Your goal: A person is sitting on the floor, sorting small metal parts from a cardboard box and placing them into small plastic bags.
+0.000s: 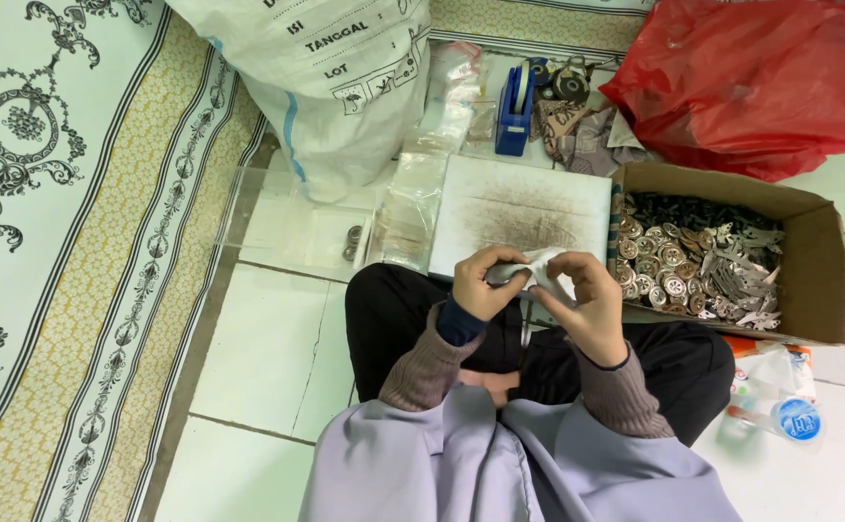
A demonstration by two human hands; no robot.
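Fingers of the left hand (485, 283) and right hand (591, 304) pinch a small clear plastic bag (541, 263) between them. They hold it just left of the cardboard box (818, 261) of metal pieces (698, 266), near the white board (519, 208).

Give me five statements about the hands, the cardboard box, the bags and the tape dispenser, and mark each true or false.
1. Both hands, left hand and right hand, hold a small clear plastic bag. True.
2. The cardboard box is empty. False: it holds many small metal pieces.
3. The red plastic bag lies behind the box. True.
4. The blue tape dispenser sits inside the box. False: it stands on the floor behind the white board.
5. The large sack is black. False: it is white with dark print.
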